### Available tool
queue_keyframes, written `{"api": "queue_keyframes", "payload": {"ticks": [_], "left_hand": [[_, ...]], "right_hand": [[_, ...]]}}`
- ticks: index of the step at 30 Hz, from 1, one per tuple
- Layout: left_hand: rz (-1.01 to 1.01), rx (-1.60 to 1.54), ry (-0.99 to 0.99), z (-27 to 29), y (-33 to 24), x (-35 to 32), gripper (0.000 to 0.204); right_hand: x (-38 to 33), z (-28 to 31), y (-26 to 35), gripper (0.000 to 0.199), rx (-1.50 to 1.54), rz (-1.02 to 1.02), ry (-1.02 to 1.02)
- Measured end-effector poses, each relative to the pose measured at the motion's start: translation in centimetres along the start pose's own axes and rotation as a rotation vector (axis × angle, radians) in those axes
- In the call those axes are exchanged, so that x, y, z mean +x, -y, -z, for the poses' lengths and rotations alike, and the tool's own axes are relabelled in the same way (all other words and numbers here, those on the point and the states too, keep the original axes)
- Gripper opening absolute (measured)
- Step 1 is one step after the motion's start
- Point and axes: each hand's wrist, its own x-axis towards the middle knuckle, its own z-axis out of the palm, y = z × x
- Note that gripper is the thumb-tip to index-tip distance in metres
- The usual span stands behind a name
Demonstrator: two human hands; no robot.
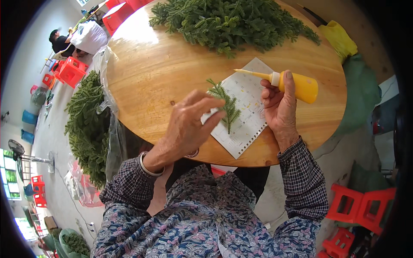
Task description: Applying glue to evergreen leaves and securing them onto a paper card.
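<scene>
My right hand (279, 107) grips a yellow squeeze bottle (304, 87) with a white collar and a long thin nozzle that points left. The bottle is held above a white printed sheet (246, 139) with punched holes along one edge and small yellow spots on it. A small green fir-like sprig (230, 109) is over the sheet, its bare stem end toward me. Beside the sprig, my left hand (189, 122) is open, with thumb and fingers apart and nothing seen between them. Its fingertips partly overlap the sprig's left side; whether they touch it, I cannot tell.
A big pile of green sprigs (241, 23) covers the far part of the round wooden table (146, 81). More greenery (88, 129) fills a clear plastic bag at the left. Red stools (361, 206) stand at the lower right. Another person (60, 43) sits far off at upper left.
</scene>
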Motion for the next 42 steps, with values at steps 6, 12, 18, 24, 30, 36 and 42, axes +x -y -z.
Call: {"api": "queue_keyframes", "payload": {"ticks": [6,12,18,24,30,36,42], "left_hand": [[-0.367,0.325,-0.135,0.1,2.6,0.9,0.020],[-0.317,0.368,-0.090,-0.1,2.6,0.3,0.027],[-0.294,0.350,0.021,0.0,3.5,0.3,0.032],[-0.205,0.246,0.003,-0.3,4.3,0.3,0.032],[-0.246,0.280,-0.158,-0.5,3.7,0.3,0.029],[-0.238,0.249,-0.165,0.1,4.1,0.0,0.030],[-0.319,0.355,-0.066,0.5,4.6,0.5,0.029]], "right_hand": [[0.1,0.2,0.3,0.037,-0.009,-0.001,0.019],[-0.5,-0.4,0.6,0.037,0.019,0.022,0.020],[-0.6,-0.3,0.8,0.038,0.008,0.050,-0.026],[-0.7,-0.2,1.1,0.039,0.034,0.049,-0.005],[-1.3,-0.6,1.1,0.038,-0.017,0.106,-0.011],[-1.7,-0.8,1.3,0.038,-0.033,0.148,-0.023],[-2.3,-0.9,1.3,0.040,0.001,0.127,-0.003]]}}
